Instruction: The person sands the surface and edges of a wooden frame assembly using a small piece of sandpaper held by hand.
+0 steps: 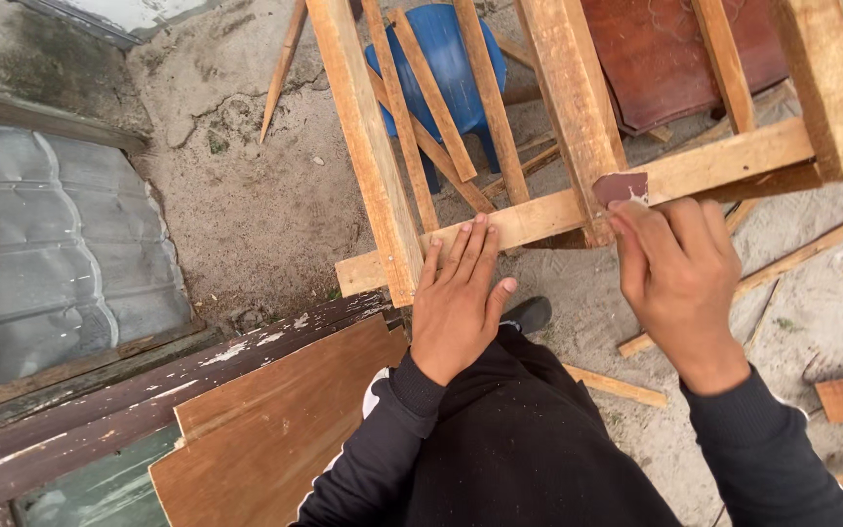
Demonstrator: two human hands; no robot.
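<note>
Pressing my left hand (458,293) flat, fingers together and open, on the near rail (539,217) of the frame (373,166); nothing gripped, it only bears down. My right hand (680,268) is curled, fingertips pinching a sandpaper (622,185) scrap against the same rail just right of the middle upright (573,98).

Sandpaper: reddish-brown, small, thin. Judged limp and light, gritty on one side, so it should not slip under the fingers but will crease or tear if dragged over a sharp edge. Best held flat under several fingertips, as now.

Frame: raw timber, pale orange, rails and uprights joined at right angles. Judged stiff and fairly heavy, rough, with splinters likely on the sawn edges. Best steadied by a flat palm on the rail close to a joint; the left upright sits just beside my left hand.

Surroundings, going outward. Thin slats (431,98) lean across the frame's far side, crossing one another. Behind them a blue chair (446,49) stands on the sand. Far right, a dark red board (665,49) lies under the frame. Near left, brown plywood (275,429) lies on dark weathered planks, with grey sheeting (60,244) further left. Loose offcuts (617,385) lie on the sand near right.

In the way: the middle upright blocks leftward travel along the rail, and the right upright closes in the far right. My shoe (529,312) shows just beneath the rail.
</note>
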